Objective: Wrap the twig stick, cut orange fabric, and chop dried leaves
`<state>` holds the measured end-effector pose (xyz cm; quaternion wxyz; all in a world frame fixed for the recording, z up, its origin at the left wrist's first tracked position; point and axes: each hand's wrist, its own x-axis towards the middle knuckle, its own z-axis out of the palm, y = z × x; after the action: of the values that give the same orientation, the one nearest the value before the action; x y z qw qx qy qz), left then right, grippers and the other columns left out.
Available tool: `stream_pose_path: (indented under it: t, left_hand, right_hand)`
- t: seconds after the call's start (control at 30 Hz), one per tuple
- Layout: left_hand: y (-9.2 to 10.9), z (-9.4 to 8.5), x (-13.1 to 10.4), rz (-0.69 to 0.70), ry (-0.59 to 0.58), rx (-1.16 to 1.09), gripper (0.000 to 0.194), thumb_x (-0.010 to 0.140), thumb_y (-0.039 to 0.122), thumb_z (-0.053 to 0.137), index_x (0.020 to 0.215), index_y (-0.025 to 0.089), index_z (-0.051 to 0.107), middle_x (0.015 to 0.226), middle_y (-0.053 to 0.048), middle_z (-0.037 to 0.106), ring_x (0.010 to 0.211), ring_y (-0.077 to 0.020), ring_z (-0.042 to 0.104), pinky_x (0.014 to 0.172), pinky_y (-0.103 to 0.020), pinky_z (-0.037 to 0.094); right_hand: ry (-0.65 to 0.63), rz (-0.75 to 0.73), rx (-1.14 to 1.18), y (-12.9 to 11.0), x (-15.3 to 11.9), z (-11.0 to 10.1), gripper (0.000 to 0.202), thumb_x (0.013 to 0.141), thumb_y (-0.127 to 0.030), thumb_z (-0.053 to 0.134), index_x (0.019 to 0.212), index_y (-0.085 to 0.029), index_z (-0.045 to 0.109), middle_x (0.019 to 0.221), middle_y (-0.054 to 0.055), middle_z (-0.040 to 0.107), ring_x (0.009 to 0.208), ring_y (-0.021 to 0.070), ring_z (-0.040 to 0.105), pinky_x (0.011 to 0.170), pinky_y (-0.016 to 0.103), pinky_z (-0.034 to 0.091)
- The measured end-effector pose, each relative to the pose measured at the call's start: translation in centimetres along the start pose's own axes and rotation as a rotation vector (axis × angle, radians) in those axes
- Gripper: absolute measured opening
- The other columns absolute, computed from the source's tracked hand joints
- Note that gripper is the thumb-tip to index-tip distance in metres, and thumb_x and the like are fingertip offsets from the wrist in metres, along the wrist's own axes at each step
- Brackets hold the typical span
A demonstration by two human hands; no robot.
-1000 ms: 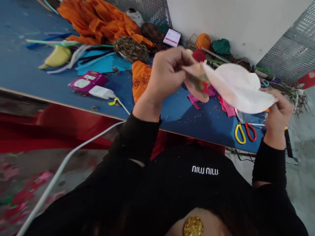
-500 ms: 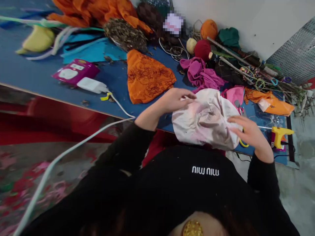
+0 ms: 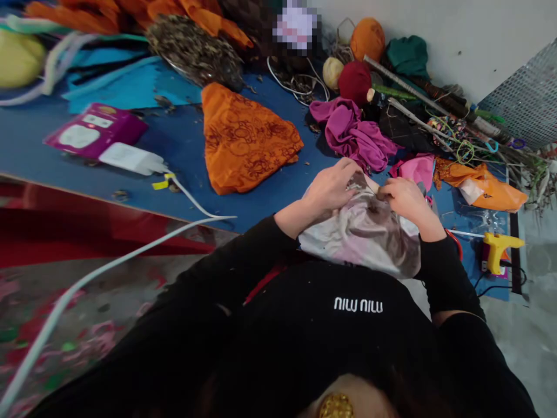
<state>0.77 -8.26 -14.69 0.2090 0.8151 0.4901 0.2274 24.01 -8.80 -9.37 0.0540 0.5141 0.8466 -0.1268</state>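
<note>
A crumpled whitish cloth (image 3: 352, 235) with pink and brownish stains lies at the table's front edge, against my black top. My left hand (image 3: 333, 188) grips its far edge on the left, fingers curled into the fabric. On the right, my right hand (image 3: 404, 197) pinches the same far edge, thumb and fingers pressed together. A short gap parts the two hands. Just beyond them lies a bunched magenta cloth (image 3: 357, 133). A pink cloth piece (image 3: 418, 170) is beside my right hand. My fingertips are partly hidden in folds.
An orange patterned cloth (image 3: 243, 139) lies left of my hands. A purple power socket box (image 3: 98, 130) with a white plug (image 3: 130, 158) and cable stands further left. At right is a yellow glue gun (image 3: 498, 249). Wrapped balls (image 3: 354, 81) and sticks (image 3: 418, 98) line the back.
Both hands have moved to the far edge of the whitish cloth, closer together, and closed on it. The fabric is drawn up and more folded. The view has shifted slightly.
</note>
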Motion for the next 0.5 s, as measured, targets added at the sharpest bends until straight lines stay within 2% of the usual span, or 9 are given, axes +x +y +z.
stream_pose_path:
  t: [0.03, 0.1, 0.13, 0.2, 0.3, 0.5]
  left_hand:
    - [0.0, 0.1, 0.0, -0.011, 0.004, -0.009, 0.052, 0.086, 0.019, 0.063, 0.138, 0.016, 0.069, 0.142, -0.014, 0.069, 0.117, -0.0280, 0.071, 0.091, -0.034, 0.057]
    - [0.1, 0.1, 0.1, 0.019, -0.045, -0.007, 0.044, 0.090, 0.020, 0.061, 0.132, 0.017, 0.073, 0.136, -0.012, 0.073, 0.117, -0.0280, 0.072, 0.093, -0.034, 0.056]
    - [0.2, 0.1, 0.1, 0.041, -0.074, 0.003, 0.037, 0.093, 0.021, 0.058, 0.124, 0.018, 0.077, 0.129, -0.011, 0.076, 0.116, -0.0279, 0.072, 0.092, -0.035, 0.056]
    - [0.4, 0.2, 0.0, 0.067, -0.109, 0.032, 0.033, 0.098, 0.023, 0.052, 0.114, 0.019, 0.081, 0.119, -0.009, 0.078, 0.111, -0.0283, 0.074, 0.087, -0.036, 0.056]
    - [0.5, 0.2, -0.1, 0.073, -0.107, 0.063, 0.037, 0.099, 0.024, 0.049, 0.115, 0.019, 0.082, 0.119, -0.009, 0.078, 0.108, -0.0284, 0.074, 0.080, -0.036, 0.055]
    - [-0.1, 0.9, 0.1, 0.139, -0.078, 0.028, 0.035, 0.099, 0.022, 0.051, 0.112, 0.019, 0.083, 0.118, -0.009, 0.079, 0.108, -0.0260, 0.075, 0.086, -0.034, 0.056]
  right_hand:
    - [-0.056, -0.031, -0.021, 0.1, -0.1, -0.4, 0.035, 0.085, -0.004, 0.057, 0.092, -0.023, 0.085, 0.099, 0.008, 0.079, 0.097, 0.0237, 0.066, 0.082, 0.036, 0.038]
    - [-0.104, -0.029, -0.013, 0.4, 0.1, -0.9, 0.030, 0.085, -0.008, 0.061, 0.094, -0.023, 0.086, 0.098, 0.008, 0.079, 0.094, 0.0240, 0.066, 0.080, 0.036, 0.039]
    - [-0.080, -0.001, 0.026, 0.5, 0.6, -1.0, 0.028, 0.087, -0.012, 0.063, 0.098, -0.023, 0.086, 0.101, 0.008, 0.079, 0.093, 0.0241, 0.067, 0.080, 0.035, 0.041]
    - [0.074, 0.072, 0.147, 0.5, 1.7, -0.8, 0.028, 0.092, -0.018, 0.062, 0.109, -0.023, 0.084, 0.108, 0.007, 0.080, 0.096, 0.0244, 0.069, 0.083, 0.035, 0.046]
    - [0.300, 0.115, 0.248, 0.0, 3.8, 0.4, 0.032, 0.097, -0.016, 0.055, 0.115, -0.021, 0.080, 0.115, 0.007, 0.079, 0.106, 0.0239, 0.070, 0.091, 0.035, 0.050]
    - [0.292, 0.191, 0.102, -1.7, 6.5, 2.4, 0.028, 0.098, -0.022, 0.060, 0.119, -0.023, 0.078, 0.124, 0.009, 0.075, 0.101, 0.0245, 0.070, 0.078, 0.032, 0.047]
